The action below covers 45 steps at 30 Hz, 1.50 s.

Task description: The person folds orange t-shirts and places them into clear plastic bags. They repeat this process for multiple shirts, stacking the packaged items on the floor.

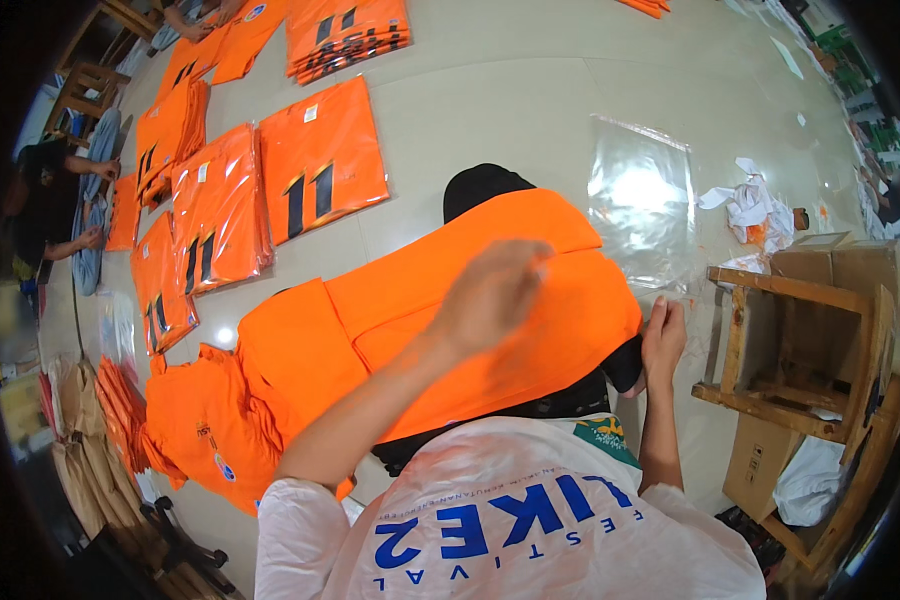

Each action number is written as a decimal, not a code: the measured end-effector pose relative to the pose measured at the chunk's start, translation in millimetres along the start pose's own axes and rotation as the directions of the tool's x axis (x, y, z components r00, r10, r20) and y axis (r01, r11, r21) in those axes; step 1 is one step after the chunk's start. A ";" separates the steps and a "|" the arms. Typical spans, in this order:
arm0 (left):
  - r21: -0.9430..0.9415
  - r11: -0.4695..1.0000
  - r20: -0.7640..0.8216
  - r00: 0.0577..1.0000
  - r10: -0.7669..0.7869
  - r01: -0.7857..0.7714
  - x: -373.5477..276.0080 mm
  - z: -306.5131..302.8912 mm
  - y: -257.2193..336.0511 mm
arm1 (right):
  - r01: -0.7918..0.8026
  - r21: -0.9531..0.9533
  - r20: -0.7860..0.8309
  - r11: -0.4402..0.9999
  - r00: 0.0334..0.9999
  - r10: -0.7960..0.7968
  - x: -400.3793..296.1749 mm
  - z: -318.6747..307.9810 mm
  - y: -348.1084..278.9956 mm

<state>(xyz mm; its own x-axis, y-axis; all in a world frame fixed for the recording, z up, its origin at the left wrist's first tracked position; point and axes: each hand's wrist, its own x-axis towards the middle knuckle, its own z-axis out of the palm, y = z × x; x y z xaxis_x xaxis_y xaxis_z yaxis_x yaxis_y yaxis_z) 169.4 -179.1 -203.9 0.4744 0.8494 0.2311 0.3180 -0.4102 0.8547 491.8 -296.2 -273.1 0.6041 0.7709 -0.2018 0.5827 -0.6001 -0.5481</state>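
An orange shirt (420, 322), partly folded, lies across my lap over dark clothing. My left hand (499, 296) is above its middle, blurred, with fingers curled; whether they hold anything is unclear. My right hand (661, 337) is beside the shirt's right edge, thumb and fingers pointing up and close together; no held object can be made out. A clear plastic bag (637, 202) lies flat on the floor just beyond that hand. Another orange shirt (202, 427), loose and crumpled, lies to the left, touching the one on my lap.
Bagged orange shirts (322, 161) and stacks (221, 210) bearing numbers lie ahead and left. Another person's hands (97, 202) are at the far left. On the right are crumpled white scraps (757, 210), an overturned wooden stool (791, 289) and a cardboard box (757, 465).
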 end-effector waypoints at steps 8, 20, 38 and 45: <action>0.645 0.764 0.456 0.791 -0.408 0.022 142.0 44.3 -95.6 | -0.686 0.637 0.624 0.350 0.727 0.287 -54.7 16.0 18.1; 0.444 0.793 0.756 0.302 -0.581 0.417 217.9 62.4 -116.0 | -0.554 0.792 0.522 0.255 0.832 0.186 -58.7 37.6 -7.6; 0.028 0.785 0.907 0.314 -0.280 0.619 221.2 49.6 -129.3 | -0.349 0.936 0.351 0.046 0.936 -0.038 -63.4 45.4 9.9; 0.043 0.877 0.860 0.429 -0.276 0.478 203.7 39.1 -124.7 | -0.346 0.887 0.359 0.306 0.933 0.017 -67.8 39.7 12.8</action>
<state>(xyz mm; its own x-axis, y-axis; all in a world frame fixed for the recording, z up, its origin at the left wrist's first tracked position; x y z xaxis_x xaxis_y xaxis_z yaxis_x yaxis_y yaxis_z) 258.5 32.0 -281.6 0.8217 0.1920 -0.5366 0.5413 0.0316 0.8402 436.7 -347.7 -298.6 0.3786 0.7861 -0.4885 -0.5126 -0.2614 -0.8179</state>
